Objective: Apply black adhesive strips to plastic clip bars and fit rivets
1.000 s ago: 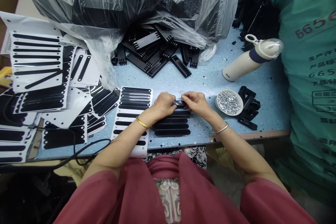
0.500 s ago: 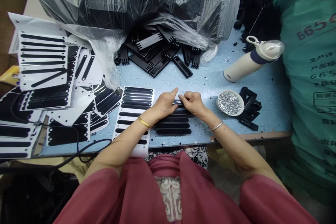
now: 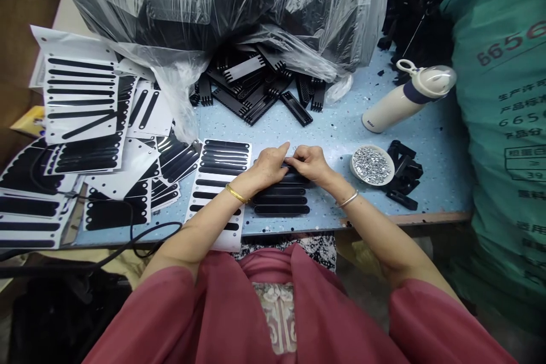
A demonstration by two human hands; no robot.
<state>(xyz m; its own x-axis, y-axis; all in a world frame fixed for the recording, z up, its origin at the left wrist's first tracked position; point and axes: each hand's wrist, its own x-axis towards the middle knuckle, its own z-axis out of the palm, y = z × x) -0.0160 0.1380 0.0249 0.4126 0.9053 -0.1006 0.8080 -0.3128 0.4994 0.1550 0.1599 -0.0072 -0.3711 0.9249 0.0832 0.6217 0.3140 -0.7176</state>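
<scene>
My left hand [image 3: 268, 166] and my right hand [image 3: 313, 162] meet over a small black plastic strip [image 3: 289, 169] near the front of the blue table [image 3: 341, 131]. Both pinch it, fingers curled; the left index finger points out. Under the hands lies a row of black oblong strips [image 3: 281, 200]. To the left of them sits a white backing sheet with black strips [image 3: 218, 173]. A white bowl of small shiny metal bits [image 3: 372, 165] stands just right of my right hand.
A big clear plastic bag [image 3: 222, 5] spills black comb-like parts [image 3: 256, 88] at the back. Several white sheets with black strips [image 3: 85, 125] pile up on the left. A white bottle [image 3: 407, 96] lies at the right, black pieces [image 3: 403, 173] beside the bowl, a green sack [image 3: 503, 125] beyond.
The hands have stayed over the same strip, with the fingers shifting slightly; my left index finger has lifted and points out. The view has drifted a little.
</scene>
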